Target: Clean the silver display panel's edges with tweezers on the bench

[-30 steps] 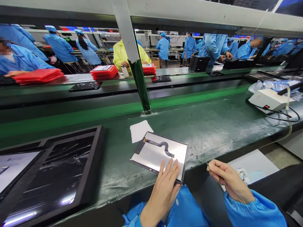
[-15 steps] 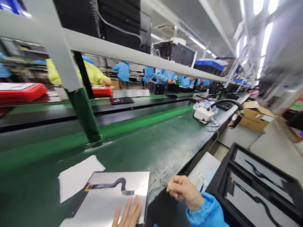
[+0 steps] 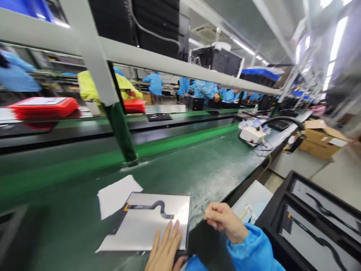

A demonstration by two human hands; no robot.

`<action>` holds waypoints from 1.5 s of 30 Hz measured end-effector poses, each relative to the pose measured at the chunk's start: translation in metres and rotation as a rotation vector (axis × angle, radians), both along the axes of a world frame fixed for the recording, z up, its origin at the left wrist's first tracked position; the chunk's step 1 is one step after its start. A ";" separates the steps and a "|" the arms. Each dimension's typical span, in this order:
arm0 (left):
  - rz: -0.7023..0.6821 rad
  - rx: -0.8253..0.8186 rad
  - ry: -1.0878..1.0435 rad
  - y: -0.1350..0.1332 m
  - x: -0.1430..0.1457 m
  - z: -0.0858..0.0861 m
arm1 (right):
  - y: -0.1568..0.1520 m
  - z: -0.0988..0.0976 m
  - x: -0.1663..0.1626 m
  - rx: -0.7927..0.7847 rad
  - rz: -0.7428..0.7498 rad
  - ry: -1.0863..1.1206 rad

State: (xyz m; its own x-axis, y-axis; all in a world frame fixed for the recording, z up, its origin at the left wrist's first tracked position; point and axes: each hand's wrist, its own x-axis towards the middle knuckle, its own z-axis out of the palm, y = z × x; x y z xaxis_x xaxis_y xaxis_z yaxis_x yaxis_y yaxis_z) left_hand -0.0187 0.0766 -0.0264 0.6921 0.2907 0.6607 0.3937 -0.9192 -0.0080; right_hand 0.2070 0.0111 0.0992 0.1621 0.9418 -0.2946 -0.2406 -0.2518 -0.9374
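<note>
Head view shows the silver rectangular display panel [image 3: 146, 226] lying on the green tabletop [image 3: 214, 169] at 6 o'clock. The left hand [image 3: 166, 250] rests flat and open on it. The right hand [image 3: 224, 222], at 5 o'clock, is curled closed beside it.

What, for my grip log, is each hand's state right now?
Left hand: open, fingers flat on the silver panel.
Right hand: closed in a pinch; whether it holds anything cannot be told.
</note>
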 end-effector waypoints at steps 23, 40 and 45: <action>0.108 -0.369 0.033 -0.037 0.006 0.050 | -0.009 0.023 0.024 -0.016 -0.029 -0.143; 0.095 -0.385 0.039 -0.036 0.004 0.051 | -0.006 0.038 0.034 0.019 -0.120 -0.190; 0.108 -0.382 0.027 -0.037 0.005 0.049 | -0.005 0.043 0.035 0.039 -0.124 -0.191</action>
State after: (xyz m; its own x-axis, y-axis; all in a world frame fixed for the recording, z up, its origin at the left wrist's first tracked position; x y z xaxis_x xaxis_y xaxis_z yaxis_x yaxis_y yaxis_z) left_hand -0.0140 0.0397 0.0230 0.6597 0.5836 0.4734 0.4921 -0.8116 0.3147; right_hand 0.2420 0.0058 0.1420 0.3267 0.9212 -0.2115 -0.0846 -0.1944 -0.9773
